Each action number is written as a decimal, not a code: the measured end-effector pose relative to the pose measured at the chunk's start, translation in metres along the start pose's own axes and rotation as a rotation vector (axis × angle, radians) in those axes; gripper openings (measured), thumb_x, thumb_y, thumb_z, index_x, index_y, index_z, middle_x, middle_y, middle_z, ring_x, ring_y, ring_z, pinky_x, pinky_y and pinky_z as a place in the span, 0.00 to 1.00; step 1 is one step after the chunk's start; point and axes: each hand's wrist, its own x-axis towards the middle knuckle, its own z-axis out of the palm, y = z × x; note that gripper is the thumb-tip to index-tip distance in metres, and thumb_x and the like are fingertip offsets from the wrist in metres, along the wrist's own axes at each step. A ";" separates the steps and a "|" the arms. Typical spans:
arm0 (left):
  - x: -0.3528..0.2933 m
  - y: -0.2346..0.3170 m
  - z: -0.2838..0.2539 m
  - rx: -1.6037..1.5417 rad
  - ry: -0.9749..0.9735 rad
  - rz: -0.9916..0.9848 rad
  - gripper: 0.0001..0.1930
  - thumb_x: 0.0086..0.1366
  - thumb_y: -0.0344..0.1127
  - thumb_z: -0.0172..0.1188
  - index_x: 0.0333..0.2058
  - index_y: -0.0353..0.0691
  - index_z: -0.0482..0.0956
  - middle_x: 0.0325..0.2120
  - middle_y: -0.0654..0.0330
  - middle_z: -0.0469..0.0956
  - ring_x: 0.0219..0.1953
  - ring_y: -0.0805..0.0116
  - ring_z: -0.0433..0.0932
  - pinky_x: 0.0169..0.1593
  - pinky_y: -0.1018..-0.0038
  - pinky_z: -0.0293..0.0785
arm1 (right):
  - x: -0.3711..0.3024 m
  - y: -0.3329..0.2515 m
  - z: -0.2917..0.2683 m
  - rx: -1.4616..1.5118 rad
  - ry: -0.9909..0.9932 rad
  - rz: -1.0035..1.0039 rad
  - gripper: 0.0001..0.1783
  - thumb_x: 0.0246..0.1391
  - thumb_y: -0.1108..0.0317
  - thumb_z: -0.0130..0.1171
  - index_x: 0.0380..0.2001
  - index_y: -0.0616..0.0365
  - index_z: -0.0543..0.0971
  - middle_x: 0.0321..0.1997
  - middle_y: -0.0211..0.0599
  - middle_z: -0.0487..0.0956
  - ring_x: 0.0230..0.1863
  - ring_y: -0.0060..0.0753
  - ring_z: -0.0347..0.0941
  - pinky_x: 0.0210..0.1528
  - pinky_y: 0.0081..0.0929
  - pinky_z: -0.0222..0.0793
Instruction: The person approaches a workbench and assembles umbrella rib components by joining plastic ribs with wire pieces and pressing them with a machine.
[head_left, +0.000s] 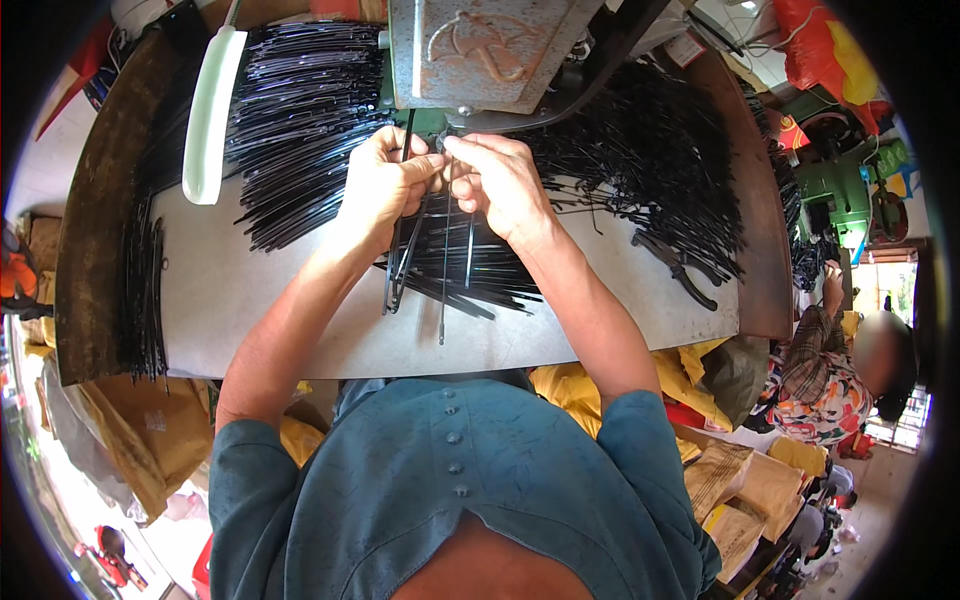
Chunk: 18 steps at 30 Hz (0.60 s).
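Note:
Just below the grey metal machine head (490, 50), my two hands meet with their fingertips close together. My left hand (380, 185) is closed, thumb against fingers, on thin black umbrella ribs (401, 265) that hang down toward me. My right hand (507, 185) pinches beside it, with another slim black rib (470, 252) hanging under its fingers. Between the hands a thin rod (443, 310) points down to the table. Fingers hide the joint where the pieces meet. Under my hands lies a bunch of loose black ribs (490, 270).
Black ribs are stacked at the left (305, 115) and heaped at the right (650, 150) of the metal tabletop (290, 325). Dark-handled pliers (680, 272) lie at the right. A white lamp (212, 115) hangs at upper left. Another person (815, 390) works at far right.

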 end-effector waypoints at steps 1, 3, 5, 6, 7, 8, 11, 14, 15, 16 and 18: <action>0.000 0.000 -0.002 -0.009 -0.024 0.002 0.07 0.52 0.26 0.56 0.24 0.39 0.65 0.13 0.63 0.69 0.09 0.85 0.56 0.11 0.89 0.47 | 0.000 0.000 0.000 0.011 0.004 0.012 0.08 0.46 0.70 0.52 0.19 0.64 0.71 0.14 0.32 0.68 0.10 0.16 0.61 0.08 0.12 0.54; 0.001 0.000 -0.004 -0.017 -0.048 0.004 0.07 0.52 0.26 0.56 0.24 0.39 0.65 0.13 0.63 0.69 0.09 0.86 0.56 0.11 0.89 0.47 | 0.002 0.000 -0.001 -0.007 0.001 0.016 0.09 0.46 0.69 0.52 0.19 0.63 0.71 0.14 0.32 0.68 0.10 0.16 0.61 0.08 0.12 0.54; 0.001 -0.001 -0.005 -0.058 -0.064 -0.013 0.07 0.52 0.26 0.56 0.24 0.39 0.65 0.13 0.64 0.69 0.09 0.86 0.55 0.11 0.89 0.46 | 0.003 0.001 -0.003 -0.027 -0.004 0.021 0.09 0.46 0.69 0.53 0.19 0.63 0.71 0.14 0.32 0.68 0.09 0.16 0.61 0.08 0.12 0.54; 0.001 -0.001 -0.005 -0.058 -0.063 -0.013 0.07 0.52 0.26 0.56 0.24 0.39 0.65 0.13 0.64 0.69 0.09 0.86 0.55 0.11 0.89 0.46 | 0.003 0.002 -0.004 -0.036 -0.004 0.024 0.09 0.45 0.69 0.53 0.19 0.63 0.71 0.14 0.32 0.68 0.09 0.16 0.61 0.08 0.12 0.54; 0.000 -0.001 -0.005 -0.086 -0.075 -0.022 0.08 0.51 0.25 0.56 0.25 0.39 0.64 0.12 0.64 0.68 0.09 0.86 0.55 0.11 0.88 0.46 | 0.002 0.002 -0.004 -0.045 -0.006 0.027 0.09 0.45 0.68 0.53 0.19 0.63 0.71 0.14 0.32 0.68 0.09 0.17 0.62 0.07 0.11 0.54; -0.001 -0.001 -0.005 -0.114 -0.086 -0.032 0.08 0.51 0.24 0.56 0.25 0.39 0.64 0.12 0.65 0.66 0.09 0.85 0.55 0.11 0.87 0.47 | 0.003 0.002 -0.005 -0.045 -0.007 0.027 0.09 0.45 0.68 0.53 0.19 0.63 0.71 0.14 0.32 0.68 0.09 0.17 0.62 0.07 0.11 0.54; -0.001 -0.001 -0.003 -0.090 -0.065 -0.047 0.06 0.53 0.27 0.55 0.25 0.40 0.65 0.12 0.66 0.68 0.09 0.86 0.54 0.11 0.88 0.45 | 0.005 0.000 -0.007 -0.085 -0.014 0.027 0.09 0.45 0.68 0.53 0.19 0.63 0.71 0.14 0.32 0.69 0.10 0.16 0.62 0.08 0.11 0.54; 0.000 -0.001 -0.003 -0.097 -0.048 -0.084 0.06 0.53 0.26 0.54 0.25 0.39 0.65 0.13 0.65 0.68 0.09 0.85 0.55 0.11 0.88 0.46 | 0.004 -0.001 -0.009 -0.063 -0.038 0.059 0.10 0.46 0.67 0.53 0.21 0.64 0.71 0.15 0.33 0.70 0.10 0.17 0.64 0.08 0.11 0.57; 0.002 -0.001 -0.003 -0.098 -0.050 -0.084 0.06 0.53 0.26 0.54 0.25 0.39 0.65 0.13 0.65 0.68 0.09 0.85 0.55 0.11 0.88 0.46 | 0.002 -0.003 -0.011 -0.115 -0.064 0.070 0.11 0.47 0.66 0.52 0.22 0.65 0.72 0.16 0.34 0.70 0.11 0.18 0.65 0.09 0.11 0.59; 0.003 -0.001 -0.004 -0.098 -0.050 -0.084 0.06 0.53 0.25 0.54 0.25 0.39 0.65 0.13 0.64 0.68 0.09 0.85 0.55 0.11 0.88 0.47 | 0.001 -0.006 -0.013 -0.165 -0.090 0.080 0.11 0.47 0.66 0.52 0.23 0.66 0.72 0.17 0.35 0.71 0.12 0.19 0.66 0.10 0.11 0.61; 0.002 0.002 -0.002 -0.087 -0.050 -0.096 0.05 0.53 0.25 0.53 0.25 0.38 0.65 0.14 0.62 0.69 0.08 0.84 0.55 0.10 0.88 0.49 | -0.004 -0.017 -0.028 -0.300 -0.071 0.052 0.12 0.48 0.66 0.51 0.27 0.68 0.72 0.20 0.38 0.73 0.14 0.21 0.69 0.11 0.12 0.64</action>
